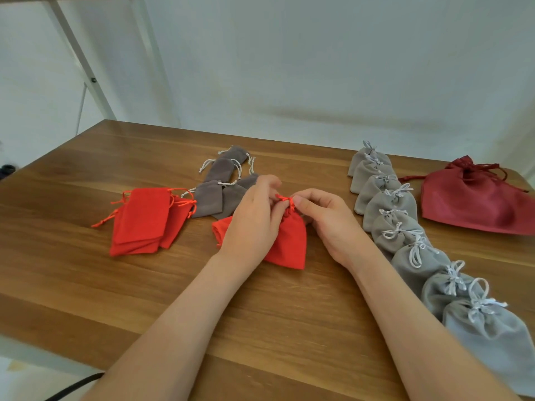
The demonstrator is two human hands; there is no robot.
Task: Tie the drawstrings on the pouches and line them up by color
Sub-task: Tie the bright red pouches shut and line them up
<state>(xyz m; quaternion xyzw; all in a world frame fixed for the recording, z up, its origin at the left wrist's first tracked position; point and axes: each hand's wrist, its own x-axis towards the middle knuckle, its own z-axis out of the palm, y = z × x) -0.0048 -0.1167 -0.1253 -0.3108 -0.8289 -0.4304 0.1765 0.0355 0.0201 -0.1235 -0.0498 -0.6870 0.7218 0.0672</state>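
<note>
A: Where is the red pouch (pixel 289 241) found?

B: It is laid flat on the worktop (pixel 144 299), near the row of tied grey pouches (pixel 405 227), to its left. Its drawstring (pixel 285 201) is pinched at the gathered neck by the left hand (pixel 254 215) and the right hand (pixel 327 218), with fingers curled on both.

A: How is it expected to handle?

B: It is judged light, soft and limp. The thin cords are best taken close to the neck, where slipping seems least likely. The untied red stack (pixel 142 218) lies farther left of that row.
</note>
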